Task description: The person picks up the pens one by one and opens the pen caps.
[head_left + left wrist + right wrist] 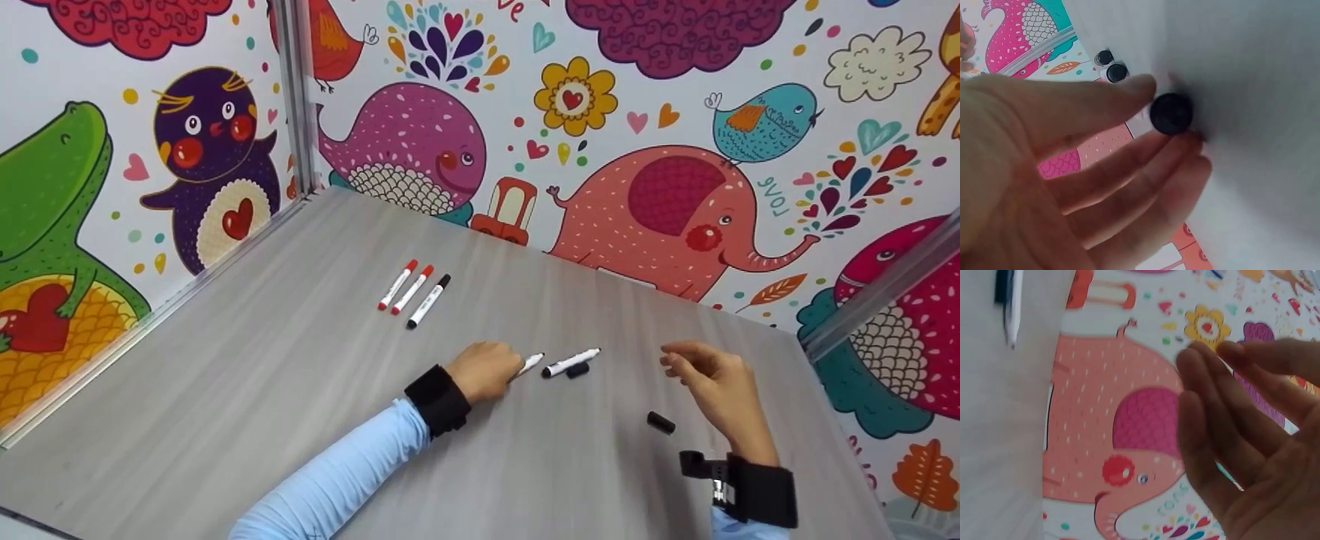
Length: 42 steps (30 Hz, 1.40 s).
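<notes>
1. Black and round, the end of the held marker [1171, 113] showed in the left wrist view; the head view showed its white barrel and uncapped tip instead.
2. Clear space between the right hand's [716, 386] thumb and fingers showed best in the right wrist view, which cut the markers down to a blurred piece at its corner.
3. Grey, wood-grained, the surface [300, 420] met white walls [517, 105] printed with cartoon animals; a metal post [294, 97] stood in the corner.
4. Farther off lay two red markers [397, 285] and a capped black marker [428, 301], side by side.
5. The left hand [484, 373] pinched the held marker between thumb and fingers; the right hand, loosely bent, held nothing.
6. Between the hands lay an uncapped marker [571, 363], a black cap [577, 370] just beside it; a second cap [661, 423] lay near the right hand.
</notes>
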Motion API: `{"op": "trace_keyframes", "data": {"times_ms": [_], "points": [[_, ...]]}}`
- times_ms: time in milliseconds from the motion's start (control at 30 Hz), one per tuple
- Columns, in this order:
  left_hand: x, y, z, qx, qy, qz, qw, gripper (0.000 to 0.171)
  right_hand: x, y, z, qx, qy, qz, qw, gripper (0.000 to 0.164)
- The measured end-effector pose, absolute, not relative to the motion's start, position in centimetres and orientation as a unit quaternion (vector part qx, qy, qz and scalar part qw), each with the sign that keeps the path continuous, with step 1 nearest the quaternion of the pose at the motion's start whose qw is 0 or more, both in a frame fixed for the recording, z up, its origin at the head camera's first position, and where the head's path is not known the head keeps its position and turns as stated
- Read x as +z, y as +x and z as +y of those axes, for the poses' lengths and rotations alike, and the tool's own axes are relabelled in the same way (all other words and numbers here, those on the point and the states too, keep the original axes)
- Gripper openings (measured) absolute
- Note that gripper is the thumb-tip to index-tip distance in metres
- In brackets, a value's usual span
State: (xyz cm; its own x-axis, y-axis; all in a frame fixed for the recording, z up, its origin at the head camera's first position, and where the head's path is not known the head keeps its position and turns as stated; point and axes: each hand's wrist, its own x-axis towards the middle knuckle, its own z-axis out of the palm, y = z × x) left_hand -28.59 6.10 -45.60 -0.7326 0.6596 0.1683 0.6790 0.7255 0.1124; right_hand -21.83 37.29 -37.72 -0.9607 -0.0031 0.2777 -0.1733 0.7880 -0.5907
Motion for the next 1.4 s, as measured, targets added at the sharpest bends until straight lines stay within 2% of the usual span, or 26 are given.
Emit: {"op": "trace_keyframes", "data": {"times_ms": [233, 467, 633, 933, 1067, 1267, 1400], "points": [[-45.8, -28.4, 5.9, -0.1, -0.357, -0.927, 0.065, 0.009, -39.9, -22.7, 40.5, 0.281, 0.013, -0.959, -0.031, 0.032], [-45.8, -28.3, 6.2, -0.099, -0.343, -0.932, 0.057, 0.018, -42.9, -23.6, 41.1, 0.252, -0.043, -0.96, -0.114, 0.031], [-45.7, -28.1, 6.0, -0.09, -0.341, -0.935, 0.048, 0.013, -43.9, -24.0, 41.0, 0.246, -0.058, -0.957, -0.142, 0.03], [-45.5, -28.7, 5.8, -0.118, -0.345, -0.928, 0.077, 0.015, -44.6, -24.2, 40.8, 0.233, -0.042, -0.964, -0.119, 0.017], [-45.4, -28.9, 6.1, -0.145, -0.35, -0.918, 0.117, 0.014, -44.4, -24.3, 40.8, 0.25, -0.012, -0.965, -0.076, 0.016], [-44.7, -28.7, 6.7, -0.208, -0.359, -0.893, 0.177, 0.015, -42.4, -24.0, 39.3, 0.36, 0.014, -0.933, -0.013, 0.027], [-44.0, -28.1, 7.1, -0.261, -0.38, -0.864, 0.204, 0.021, -40.7, -23.4, 37.9, 0.438, 0.069, -0.894, 0.056, 0.029]]}}
